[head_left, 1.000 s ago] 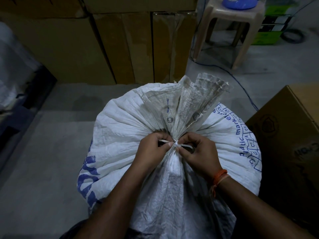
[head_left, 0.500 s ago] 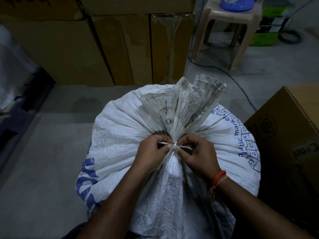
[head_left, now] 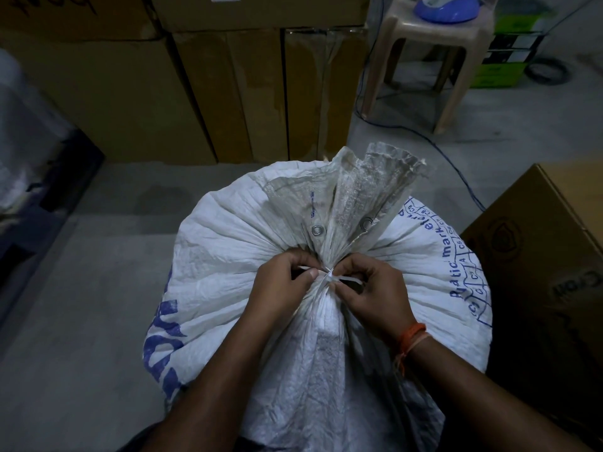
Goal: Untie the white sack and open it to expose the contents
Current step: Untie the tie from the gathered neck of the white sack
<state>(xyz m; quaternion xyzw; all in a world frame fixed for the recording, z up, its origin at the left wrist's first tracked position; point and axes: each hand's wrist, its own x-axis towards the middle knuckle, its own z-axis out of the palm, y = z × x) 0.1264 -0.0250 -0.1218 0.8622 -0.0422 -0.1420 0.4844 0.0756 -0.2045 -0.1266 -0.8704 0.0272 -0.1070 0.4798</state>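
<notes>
At centre, close below you, the sack (head_left: 228,272) stands on the floor (head_left: 81,305), white woven plastic with blue print on its left and right flanks. Its neck is gathered tight and bound with a thin white tie (head_left: 329,278); the knot sits between your hands. Above the knot the loose mouth fans up and away from you, two metal eyelets showing in the folds.

Your left hand (head_left: 280,288) has its fingers curled, thumb and fingertips pinching the left strand of the tie right at the knot. Your right hand (head_left: 375,295) is curled too, pinching the right strand, which runs a short way out toward its fingers. Both hands press against the gathered neck. An orange thread band (head_left: 411,337) circles your right wrist.

Sack still tied; contents not visible.

Far side: stacked cardboard boxes (head_left: 146,93) along the wall. Far right: a beige plastic stool (head_left: 453,70) with a blue object (head_left: 447,8) on top, too cropped to identify. A blue cable (head_left: 456,171) trails over the floor from the stool toward the sack. Near right: another carton (head_left: 548,256), just beside the sack. Left edge: dim, pale wrapped bulk, cannot tell what.
</notes>
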